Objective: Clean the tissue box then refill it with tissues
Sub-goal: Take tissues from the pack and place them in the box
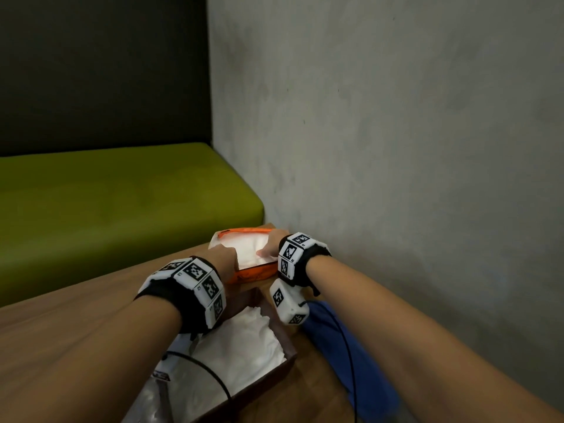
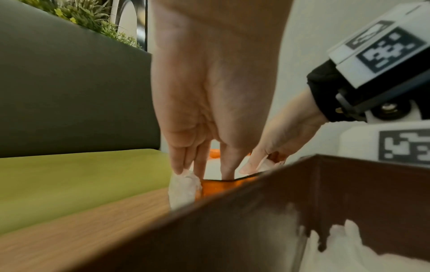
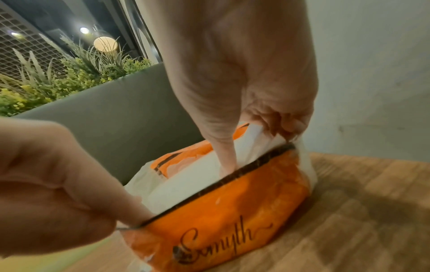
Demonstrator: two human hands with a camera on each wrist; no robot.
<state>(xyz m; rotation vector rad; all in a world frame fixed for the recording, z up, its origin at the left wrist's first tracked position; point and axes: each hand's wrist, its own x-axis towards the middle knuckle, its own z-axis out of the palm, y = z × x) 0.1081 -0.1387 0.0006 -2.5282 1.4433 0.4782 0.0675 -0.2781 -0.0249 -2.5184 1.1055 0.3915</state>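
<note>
An orange plastic tissue pack (image 1: 253,274) (image 3: 232,211) lies torn open on the table's far end, with a white tissue stack (image 1: 247,248) (image 3: 186,180) showing inside. My left hand (image 1: 225,257) (image 2: 202,171) reaches into the pack's left end and its fingers pinch the tissues there. My right hand (image 1: 273,242) (image 3: 256,132) grips the right end, thumb pushed down inside and fingers curled over the tissue edge. The brown tissue box (image 1: 279,325) (image 2: 256,211) stands open just in front, under my left wrist, with loose white tissue (image 1: 244,340) in it.
A blue cloth (image 1: 341,346) lies right of the box by the grey wall (image 1: 396,148). A green bench seat (image 1: 106,209) runs beyond the wooden table (image 1: 76,306). Clear plastic wrap (image 1: 152,398) lies at the box's near end. Black cables cross the box and the cloth.
</note>
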